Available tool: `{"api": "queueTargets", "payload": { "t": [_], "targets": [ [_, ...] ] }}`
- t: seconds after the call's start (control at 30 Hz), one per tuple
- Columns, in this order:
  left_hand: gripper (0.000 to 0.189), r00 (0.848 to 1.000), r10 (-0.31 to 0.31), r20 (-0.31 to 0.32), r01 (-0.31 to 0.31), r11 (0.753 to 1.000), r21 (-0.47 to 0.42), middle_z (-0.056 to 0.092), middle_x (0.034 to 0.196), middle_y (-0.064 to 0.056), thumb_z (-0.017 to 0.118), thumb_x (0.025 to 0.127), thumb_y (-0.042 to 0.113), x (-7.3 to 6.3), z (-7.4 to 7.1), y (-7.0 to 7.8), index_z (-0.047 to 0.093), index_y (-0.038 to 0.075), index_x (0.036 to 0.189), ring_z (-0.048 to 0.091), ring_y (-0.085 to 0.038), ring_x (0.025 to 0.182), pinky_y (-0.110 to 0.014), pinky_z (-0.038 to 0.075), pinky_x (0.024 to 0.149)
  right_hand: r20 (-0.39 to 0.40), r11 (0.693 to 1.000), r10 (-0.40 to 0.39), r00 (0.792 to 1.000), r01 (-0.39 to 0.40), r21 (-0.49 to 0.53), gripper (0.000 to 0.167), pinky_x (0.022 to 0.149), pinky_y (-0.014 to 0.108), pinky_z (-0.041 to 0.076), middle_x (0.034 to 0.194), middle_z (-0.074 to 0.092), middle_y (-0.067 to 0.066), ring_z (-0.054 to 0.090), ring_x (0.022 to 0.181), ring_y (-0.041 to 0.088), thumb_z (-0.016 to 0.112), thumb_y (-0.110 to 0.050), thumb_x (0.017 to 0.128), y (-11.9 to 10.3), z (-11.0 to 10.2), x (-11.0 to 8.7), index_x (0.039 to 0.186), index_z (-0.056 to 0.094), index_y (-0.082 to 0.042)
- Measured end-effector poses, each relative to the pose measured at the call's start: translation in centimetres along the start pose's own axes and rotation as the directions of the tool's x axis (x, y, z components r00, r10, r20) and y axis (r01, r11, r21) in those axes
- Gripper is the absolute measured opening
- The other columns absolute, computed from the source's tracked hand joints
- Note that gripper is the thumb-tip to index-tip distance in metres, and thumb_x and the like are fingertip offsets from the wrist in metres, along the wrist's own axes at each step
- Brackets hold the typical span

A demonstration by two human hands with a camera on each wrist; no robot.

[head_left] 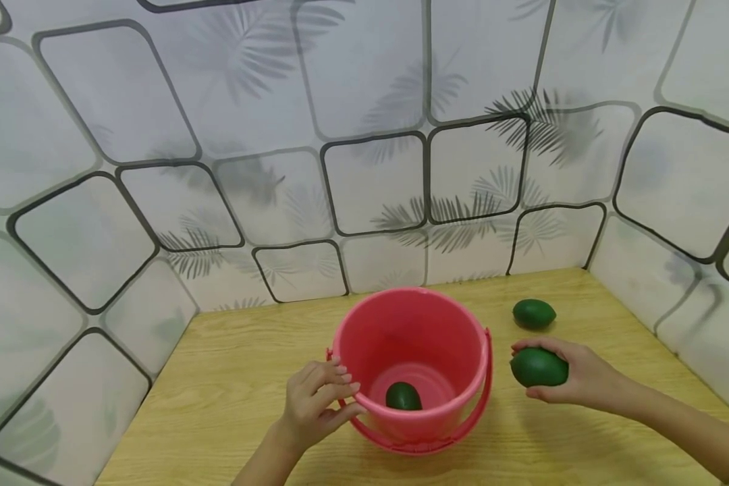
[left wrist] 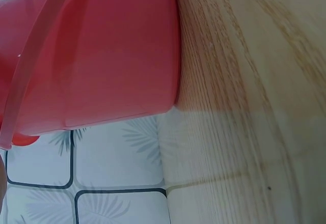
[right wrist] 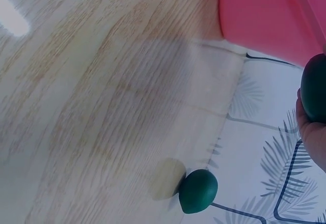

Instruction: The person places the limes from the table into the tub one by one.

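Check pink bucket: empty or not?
Not empty: in the head view, one green oval object lies inside the pink bucket.

A yellowish wood-grained tabletop [head_left: 237, 364] bears a round pink plastic bucket [head_left: 410, 324] between the left hand [head_left: 317, 401] and right hand [head_left: 589, 376], and a green lemon-shaped object [head_left: 534, 314] beyond the latter.

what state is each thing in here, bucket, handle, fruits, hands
bucket: upright on the table, open-topped
handle: swung down on the near side
fruit in bucket: lying at the bottom
held fruit: gripped, above the table
far fruit: lying on the table, untouched
left hand: fingers on the bucket's rim
right hand: gripping the held fruit
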State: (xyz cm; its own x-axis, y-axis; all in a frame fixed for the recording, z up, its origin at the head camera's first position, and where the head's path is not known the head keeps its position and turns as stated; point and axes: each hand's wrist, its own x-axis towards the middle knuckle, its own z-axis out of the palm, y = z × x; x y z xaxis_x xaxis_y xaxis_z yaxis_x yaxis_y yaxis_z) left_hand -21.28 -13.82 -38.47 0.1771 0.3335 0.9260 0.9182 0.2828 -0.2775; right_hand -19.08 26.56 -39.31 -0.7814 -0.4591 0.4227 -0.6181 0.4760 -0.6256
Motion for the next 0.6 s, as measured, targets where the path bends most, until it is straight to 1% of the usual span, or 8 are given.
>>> {"api": "queueTargets", "payload": {
  "t": [0.13,0.23,0.37,0.6],
  "targets": [
    [0.037,1.0,0.002,-0.007,-0.002,1.0,0.003,0.061,0.07,-0.007,0.066,0.088,0.035,0.1,0.0,0.0,0.07,0.003,0.071,0.06,-0.018,0.065,-0.028,0.059,0.069,0.034,0.998,0.033,0.999,-0.035,0.056,0.055,0.06,0.023,0.053,0.111,0.061,-0.019,0.059,0.084,0.001,0.08,-0.002,0.071,-0.6,-0.2,0.1,0.121,0.057,-0.011],
    [0.037,1.0,0.004,-0.009,-0.004,1.0,0.002,0.06,0.069,-0.007,0.066,0.088,0.035,0.1,0.0,0.1,0.069,0.002,0.071,0.06,-0.018,0.065,-0.029,0.059,0.069,0.056,0.995,0.055,0.997,-0.06,0.083,0.054,0.06,0.023,0.053,0.11,0.061,-0.018,0.06,0.083,0.002,0.078,-0.002,0.074,-1.0,-0.4,0.2,0.122,0.057,-0.015],
    [0.037,1.0,0.005,-0.009,-0.005,1.0,-0.002,0.06,0.069,-0.007,0.066,0.088,0.035,0.2,0.1,0.0,0.069,0.002,0.071,0.06,-0.018,0.065,-0.029,0.059,0.069,0.079,0.992,0.058,0.995,-0.066,0.103,0.054,0.061,0.024,0.053,0.11,0.062,-0.016,0.06,0.083,0.004,0.077,-0.003,0.075,-1.5,-0.6,0.3,0.122,0.057,-0.019],
    [0.037,1.0,0.002,-0.015,-0.002,1.0,-0.007,0.06,0.069,-0.007,0.066,0.088,0.034,0.3,0.2,0.1,0.069,0.002,0.07,0.06,-0.018,0.065,-0.028,0.058,0.071,0.124,0.993,0.03,0.992,-0.044,0.114,0.053,0.061,0.025,0.053,0.111,0.062,-0.014,0.06,0.084,0.005,0.076,-0.004,0.075,-2.1,-1.0,0.6,0.122,0.057,-0.018]
  ]
}}
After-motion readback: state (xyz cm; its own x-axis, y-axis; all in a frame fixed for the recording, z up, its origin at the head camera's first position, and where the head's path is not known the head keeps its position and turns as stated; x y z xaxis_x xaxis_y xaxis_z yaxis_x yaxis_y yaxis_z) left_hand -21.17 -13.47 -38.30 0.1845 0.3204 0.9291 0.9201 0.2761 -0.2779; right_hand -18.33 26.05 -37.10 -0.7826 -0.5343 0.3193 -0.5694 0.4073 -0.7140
